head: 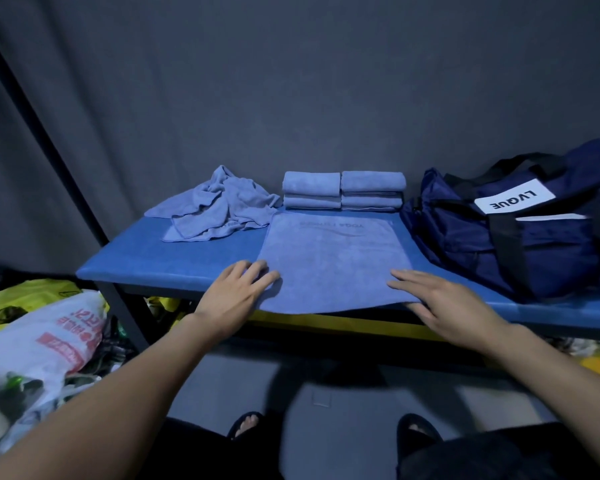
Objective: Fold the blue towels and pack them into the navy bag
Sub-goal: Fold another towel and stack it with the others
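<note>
Blue towels and navy bag on blue worktop.
Front edge: left hand point(234, 291) and right hand point(437, 299), fingers straight, flat on the near corners of a spread towel point(333, 261) overhanging the worktop point(136, 258). Back left: crumpled towels point(219, 206). Back centre, at the far edge: two stacks of folded towels point(343, 190). Right end: navy bag point(520, 230), white label reading LVQUE.

Blue bench point(201, 268), flat towel point(333, 258), crumpled towels point(219, 206), folded stacks point(343, 190), navy bag point(520, 237)
</note>
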